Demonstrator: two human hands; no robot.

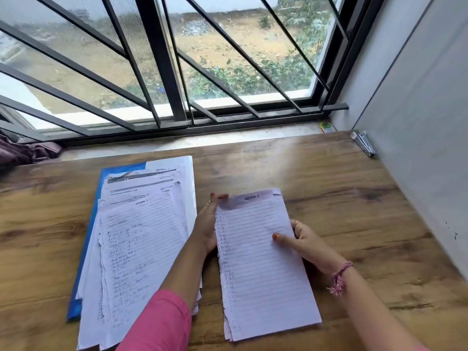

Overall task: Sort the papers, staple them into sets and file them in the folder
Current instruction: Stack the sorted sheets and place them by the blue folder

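Pink sleeve (162,323), lower edge of view, on left forearm crossing over loose paper pile.

Small stack of lined sheets (263,269), flat on wooden table (367,224), just right of the pile; heading "SECTION 1" legible at top, column of handwritten numbers down left margin, left edge torn and ragged.

Left hand (209,224): fingers straight and together, pressed against stack's left edge, fingertips reaching its top left corner.

Right hand (301,240): thumb laid on top sheet, fingers curled round right edge, pinching the stack; ring on one finger, pink thread band (340,277) at wrist.

Loose paper pile (136,239): handwritten lined sheets over printed pages, fanned unevenly, several marked "SECTION" at top right.

Blue folder (86,249): beneath the pile, showing along its left side and top left corner.

Stapler (363,146): metal, far right corner of table, beside wall, well apart from papers.

Window with dark bars (162,59) beyond table. Purple cloth (25,152) on sill, far left. Small yellow-green object (326,127) on sill, right; identity unclear.
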